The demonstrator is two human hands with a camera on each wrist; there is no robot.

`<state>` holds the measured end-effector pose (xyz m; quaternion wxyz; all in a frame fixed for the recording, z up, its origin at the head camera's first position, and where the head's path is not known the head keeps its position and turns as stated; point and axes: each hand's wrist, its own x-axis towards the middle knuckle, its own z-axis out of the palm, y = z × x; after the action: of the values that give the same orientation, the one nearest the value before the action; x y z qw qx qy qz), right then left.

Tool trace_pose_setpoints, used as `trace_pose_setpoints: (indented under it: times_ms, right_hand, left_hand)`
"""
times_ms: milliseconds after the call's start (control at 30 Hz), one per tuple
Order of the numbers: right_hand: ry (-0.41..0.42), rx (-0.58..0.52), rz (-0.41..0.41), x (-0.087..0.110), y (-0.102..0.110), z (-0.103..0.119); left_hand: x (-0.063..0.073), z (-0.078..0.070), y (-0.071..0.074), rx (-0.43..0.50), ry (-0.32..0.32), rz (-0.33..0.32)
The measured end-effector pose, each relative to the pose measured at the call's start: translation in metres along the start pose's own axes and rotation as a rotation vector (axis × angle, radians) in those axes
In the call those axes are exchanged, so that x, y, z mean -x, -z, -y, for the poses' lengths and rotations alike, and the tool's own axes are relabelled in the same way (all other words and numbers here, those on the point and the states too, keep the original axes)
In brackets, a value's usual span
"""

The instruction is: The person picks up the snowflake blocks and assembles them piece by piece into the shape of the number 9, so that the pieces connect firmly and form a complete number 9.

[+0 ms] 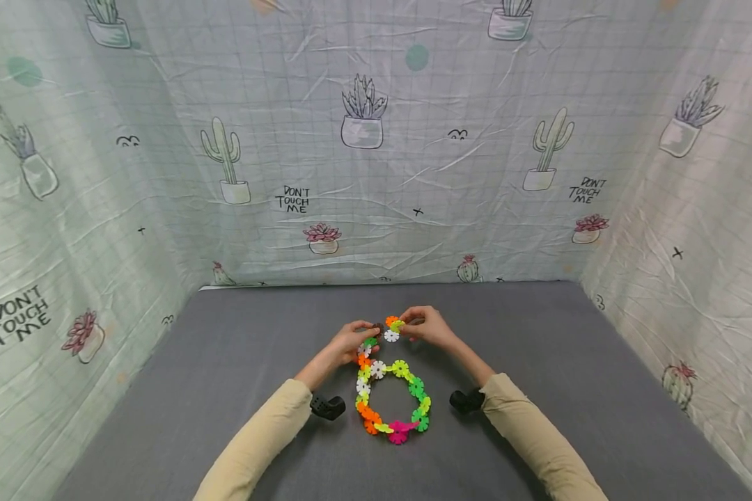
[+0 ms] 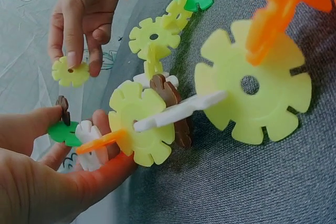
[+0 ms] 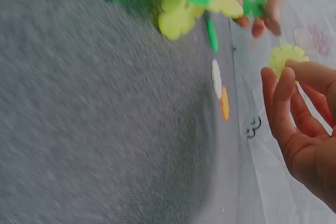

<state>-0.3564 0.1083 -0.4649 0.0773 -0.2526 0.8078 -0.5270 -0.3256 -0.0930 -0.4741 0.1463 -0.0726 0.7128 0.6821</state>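
Observation:
A chain of notched plastic flower discs [image 1: 398, 435], slotted edge to edge, forms a closed ring with a tail at its upper left. My left hand [image 1: 351, 342] holds that tail's end; in the left wrist view its thumb and fingers are around a brown disc [image 2: 63, 109], a green disc [image 2: 64, 133] and a white disc [image 2: 90, 144]. Just to the right, my right hand [image 1: 431, 327] pinches a single yellow disc [image 2: 70, 72] between thumb and fingers. That disc is apart from the brown one.
Loose on the grey table [image 1: 514, 334], near the hands, lie a white disc [image 1: 391, 336] and an orange disc [image 1: 391, 320]. A loose green disc [image 3: 212, 35] shows in the right wrist view. Behind the table hangs a cactus-print curtain [image 1: 413, 174].

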Motion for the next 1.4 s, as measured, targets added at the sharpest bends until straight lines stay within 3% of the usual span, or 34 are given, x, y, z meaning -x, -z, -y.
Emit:
trace_pose_setpoints:
  times_ms: [367,600,767,967,1200,1400]
  right_hand:
    - [0.119,0.042,-0.091,0.003,-0.013,0.009]
    - [0.116,0.089,-0.129,0.004,-0.016,0.016]
    - [0.166,0.138,-0.131,0.004,-0.017,0.015]
    - [0.191,0.206,-0.124,0.005,-0.019,0.019]
    - [0.208,0.216,-0.142,0.005,-0.023,0.022]
    - [0.236,0.170,-0.146,0.011,-0.024,0.035]
  left_hand:
    - [0.009,-0.007,-0.001,-0.055,-0.081,-0.023]
    - [0.008,-0.005,0.003,-0.094,-0.114,0.047]
    - [0.009,-0.002,0.005,-0.121,-0.156,0.089]
    - [0.010,0.000,0.003,-0.118,-0.211,0.079]
    - [0.012,-0.002,-0.002,-0.103,-0.185,0.016]
    - [0.016,-0.004,-0.006,-0.058,-0.139,0.000]
